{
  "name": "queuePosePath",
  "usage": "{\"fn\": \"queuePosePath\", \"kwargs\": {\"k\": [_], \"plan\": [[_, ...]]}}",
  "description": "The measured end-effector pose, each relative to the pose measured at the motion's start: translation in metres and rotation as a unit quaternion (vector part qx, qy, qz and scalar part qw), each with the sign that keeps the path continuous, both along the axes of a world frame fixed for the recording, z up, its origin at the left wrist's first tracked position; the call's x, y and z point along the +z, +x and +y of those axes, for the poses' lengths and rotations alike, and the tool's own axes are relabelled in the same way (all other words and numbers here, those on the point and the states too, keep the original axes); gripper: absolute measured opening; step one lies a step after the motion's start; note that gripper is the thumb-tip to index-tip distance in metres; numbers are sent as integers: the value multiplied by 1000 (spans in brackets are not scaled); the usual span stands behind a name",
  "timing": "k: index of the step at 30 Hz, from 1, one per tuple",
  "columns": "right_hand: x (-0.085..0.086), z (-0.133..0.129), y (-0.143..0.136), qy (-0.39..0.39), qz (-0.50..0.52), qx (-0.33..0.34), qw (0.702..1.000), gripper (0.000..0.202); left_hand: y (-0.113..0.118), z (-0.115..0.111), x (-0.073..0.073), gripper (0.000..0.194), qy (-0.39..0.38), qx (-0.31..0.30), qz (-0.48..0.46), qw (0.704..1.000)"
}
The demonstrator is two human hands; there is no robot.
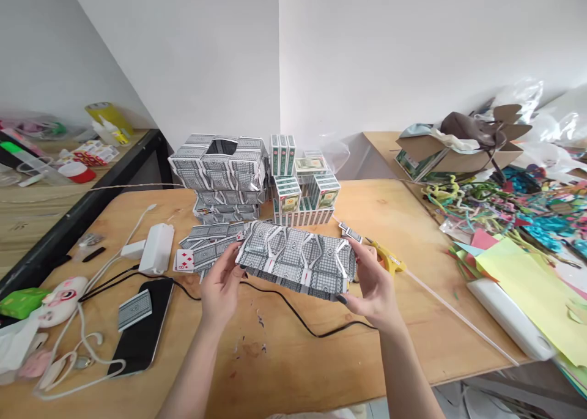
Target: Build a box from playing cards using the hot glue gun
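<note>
Grey and white, a block of folded playing cards (293,257) is held up in the middle of the frame, slightly tilted, just above the table (284,370). From where I stand, the left hand (222,287) has its grip closed on one end and the right hand (376,284) on the other, that thumb pressed at the near lower corner. The block looks well along: its units are joined in a row, curved white edges forming a pattern across the face. Whether every join is fixed, I can't tell.

Behind it, left of centre, stands a tiered card structure (220,174) of similar patterned units, with a dark opening in its top, so a good deal of assembly seems done. The block is apart from that structure, not joined to it. Loose cards (213,251) lie nearer, unassembled, a red diamond card (184,260) face up beside them.

Right of the structure are small green-and-white boxes (288,194), stacked and in rows. Past the right hand lies a yellow glue gun (387,260), untouched. Farther out, a phone (145,339) with one card (135,310) on it sits lower left, and coloured paper (532,284) spreads at the right.
</note>
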State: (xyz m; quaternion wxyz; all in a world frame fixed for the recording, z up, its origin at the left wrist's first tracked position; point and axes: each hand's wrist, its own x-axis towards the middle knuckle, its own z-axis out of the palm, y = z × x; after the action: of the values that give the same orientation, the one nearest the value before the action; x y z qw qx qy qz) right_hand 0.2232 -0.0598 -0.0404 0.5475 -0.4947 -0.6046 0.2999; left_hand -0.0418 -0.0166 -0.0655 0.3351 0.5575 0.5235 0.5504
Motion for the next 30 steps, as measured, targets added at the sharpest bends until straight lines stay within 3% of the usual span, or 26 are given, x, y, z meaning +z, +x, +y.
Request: {"fn": "queuePosePath", "kwargs": {"k": [6,12,18,21,24,27,30], "plan": [[-3,1,1,47,-35,-19,998,75,1,0,-6,43,-10,-9,-14,1000],[-12,2,4,48,26,20,998,74,1,-2,-5,47,-34,7,-18,999],[-20,-2,8,-27,157,64,985,76,4,-7,-3,47,-34,-9,-47,998],[-25,1,11,-76,222,21,972,70,4,-9,5,45,-47,-28,-64,996],[-26,8,12,-168,285,-51,942,54,2,-11,14,41,-48,-92,-88,991],[-21,13,7,-242,304,-80,918,52,1,-14,20,46,-47,-162,-167,971],[-13,11,-3,-257,278,-62,923,56,4,-15,19,47,-104,-165,-296,935]]}}
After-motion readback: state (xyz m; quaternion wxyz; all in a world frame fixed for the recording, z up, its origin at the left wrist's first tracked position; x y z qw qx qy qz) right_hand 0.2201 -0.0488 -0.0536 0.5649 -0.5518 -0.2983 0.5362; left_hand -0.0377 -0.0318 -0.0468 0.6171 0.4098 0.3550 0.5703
